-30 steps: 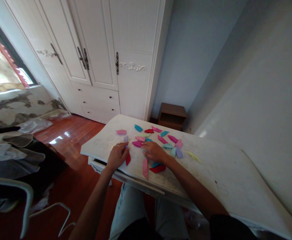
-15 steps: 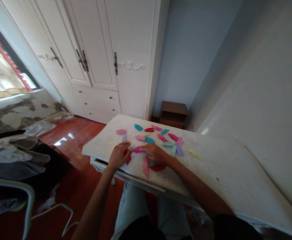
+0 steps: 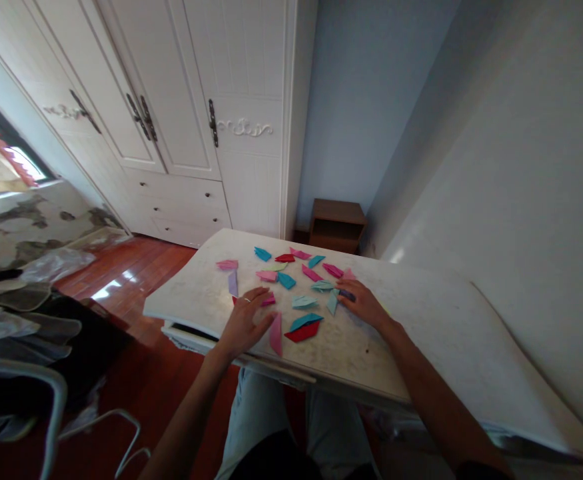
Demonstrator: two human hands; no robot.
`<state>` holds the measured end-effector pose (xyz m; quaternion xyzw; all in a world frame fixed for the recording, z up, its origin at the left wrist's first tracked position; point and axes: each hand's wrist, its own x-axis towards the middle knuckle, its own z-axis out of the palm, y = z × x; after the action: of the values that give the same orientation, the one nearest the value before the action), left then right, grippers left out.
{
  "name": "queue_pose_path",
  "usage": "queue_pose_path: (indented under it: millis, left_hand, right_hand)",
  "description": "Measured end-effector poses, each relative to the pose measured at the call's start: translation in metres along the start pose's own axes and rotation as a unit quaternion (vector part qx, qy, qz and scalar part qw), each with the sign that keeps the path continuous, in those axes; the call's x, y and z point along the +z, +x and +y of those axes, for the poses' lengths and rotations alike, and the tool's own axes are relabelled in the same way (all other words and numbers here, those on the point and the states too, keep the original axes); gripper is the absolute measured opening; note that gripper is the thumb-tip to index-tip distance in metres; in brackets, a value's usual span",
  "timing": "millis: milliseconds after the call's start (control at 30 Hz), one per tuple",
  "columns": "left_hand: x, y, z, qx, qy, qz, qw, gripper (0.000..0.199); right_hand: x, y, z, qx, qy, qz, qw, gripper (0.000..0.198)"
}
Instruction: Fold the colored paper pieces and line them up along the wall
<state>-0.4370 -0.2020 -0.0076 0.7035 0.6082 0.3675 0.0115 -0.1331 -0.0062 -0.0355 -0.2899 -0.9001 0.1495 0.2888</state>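
Observation:
My left hand [image 3: 244, 323] rests at the table's near left, fingers spread over a magenta folded paper piece [image 3: 268, 300] and a mostly covered red one. A long pink folded paper [image 3: 276, 335] lies beside its thumb. Farther right, my right hand [image 3: 364, 303] has its fingers closed on a purple folded paper piece [image 3: 346, 294], partly hidden by them. Touching or close to that are two mint pieces, one flat [image 3: 332, 303] and one layered [image 3: 322, 286]. Between my hands lie another mint piece [image 3: 304, 303], a blue one [image 3: 306, 321] and a red one [image 3: 303, 332].
Several more folded papers lie toward the back of the white table [image 3: 421, 320], among them a blue one [image 3: 262, 253] and a lavender one [image 3: 232, 283]. Behind stand a white wardrobe [image 3: 251, 187] and a brown nightstand [image 3: 338, 212]. A wall [image 3: 521, 167] borders the right side.
My right hand has moved right, off the magenta piece and onto the purple one, uncovering a mint and a blue piece. My left hand stays near the magenta paper. The view has shifted slightly right.

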Motion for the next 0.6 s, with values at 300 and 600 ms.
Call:
queue_pose_path:
  millis: [300,600]
  left_hand:
    - [0.046,-0.001,0.075,0.096,0.02,-0.199,0.975,0.032]
    - [0.032,0.004,0.075,0.122,-0.02,-0.174,0.977,0.025]
  right_hand:
    - [-0.003,-0.004,0.01,0.045,-0.043,-0.002,0.998,0.032]
    - [0.0,-0.003,-0.002,0.049,-0.033,0.045,0.997,0.032]
